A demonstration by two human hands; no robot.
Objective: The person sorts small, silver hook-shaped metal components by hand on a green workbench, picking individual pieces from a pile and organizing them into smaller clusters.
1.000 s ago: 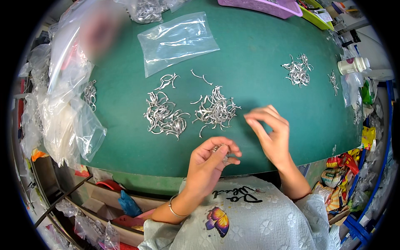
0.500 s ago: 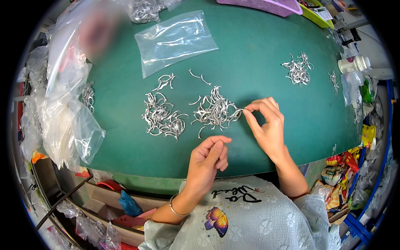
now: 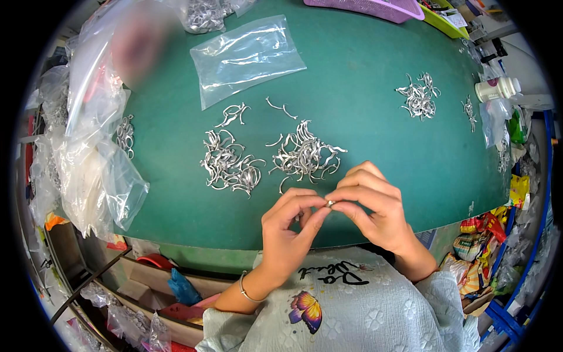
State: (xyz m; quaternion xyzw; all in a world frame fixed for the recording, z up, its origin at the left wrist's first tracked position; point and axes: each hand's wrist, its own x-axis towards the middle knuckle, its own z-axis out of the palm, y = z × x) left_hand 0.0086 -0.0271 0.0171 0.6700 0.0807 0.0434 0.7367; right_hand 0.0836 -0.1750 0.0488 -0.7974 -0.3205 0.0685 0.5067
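My left hand (image 3: pixel 290 226) and my right hand (image 3: pixel 375 202) meet in front of me, above the near part of the green table. Between their pinched fingertips is a small curved silver metal piece (image 3: pixel 331 203), mostly covered by the fingers. Just beyond my hands lies a pile of similar curved metal pieces (image 3: pixel 304 154). To its left spreads a second pile of curved pieces (image 3: pixel 226 164). A few loose pieces (image 3: pixel 234 114) rest beyond that second pile, and a couple of thin ones (image 3: pixel 281 108) lie to their right.
A flat clear plastic bag (image 3: pixel 246 58) lies farther back on the green table (image 3: pixel 352 76). Another heap of metal pieces (image 3: pixel 420 97) sits at the right, near a white bottle (image 3: pixel 497 90). Plastic bags (image 3: pixel 94 176) crowd the left edge; a purple basket (image 3: pixel 375 9) stands at the far edge.
My right hand has drawn back from the middle pile toward me with a metal piece. My left fingers have closed on that piece too, fingertips meeting the right ones.
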